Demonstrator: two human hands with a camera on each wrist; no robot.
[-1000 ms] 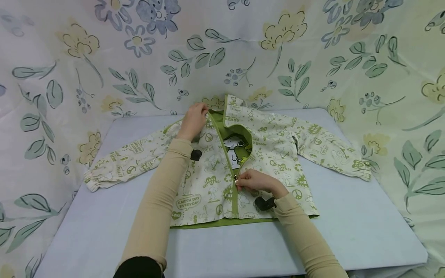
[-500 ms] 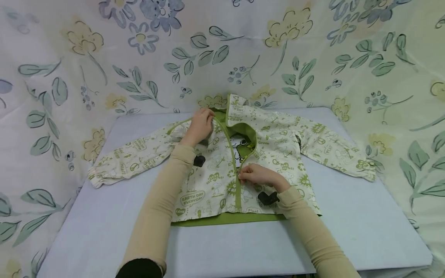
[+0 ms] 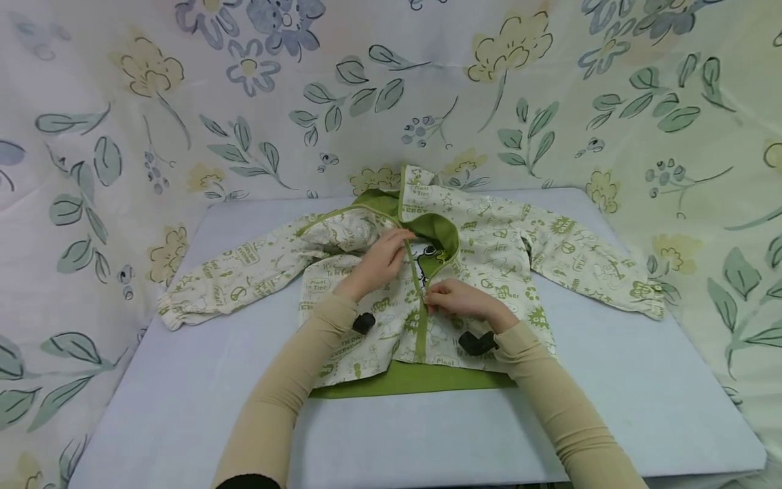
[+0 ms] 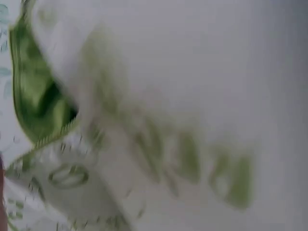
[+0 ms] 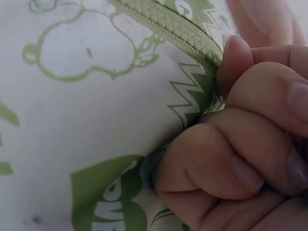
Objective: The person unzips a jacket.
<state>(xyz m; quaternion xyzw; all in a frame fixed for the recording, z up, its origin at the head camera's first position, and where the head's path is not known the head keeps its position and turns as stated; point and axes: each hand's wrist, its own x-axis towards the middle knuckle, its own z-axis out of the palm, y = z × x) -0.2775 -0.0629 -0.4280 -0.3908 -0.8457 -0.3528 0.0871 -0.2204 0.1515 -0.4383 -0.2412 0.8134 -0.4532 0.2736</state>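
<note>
A white jacket (image 3: 489, 244) with green print and green lining lies front up, sleeves spread. Its zipper (image 3: 421, 333) is joined at the lower part; above, the two edges part around a cartoon print inside. My right hand (image 3: 458, 299) pinches the zipper pull, which its fingers hide; in the right wrist view the curled fingers (image 5: 207, 159) sit beside the zipper teeth (image 5: 168, 24). My left hand (image 3: 380, 261) lies over the left front, fingers fairly straight, tips at the zipper edge. The left wrist view shows mostly blurred jacket cloth (image 4: 168, 96).
The jacket lies on a table with a white cover (image 3: 183, 407). Behind and at both sides hangs a floral curtain (image 3: 256, 122). The left front's upper part is bunched near the collar (image 3: 351, 227). Green lining (image 3: 415, 380) shows below the hem.
My left hand has left the collar edge and come down and right along the zipper edge. The right hand has shifted slightly up with the zipper pull; the front hem has risen, baring more lining.
</note>
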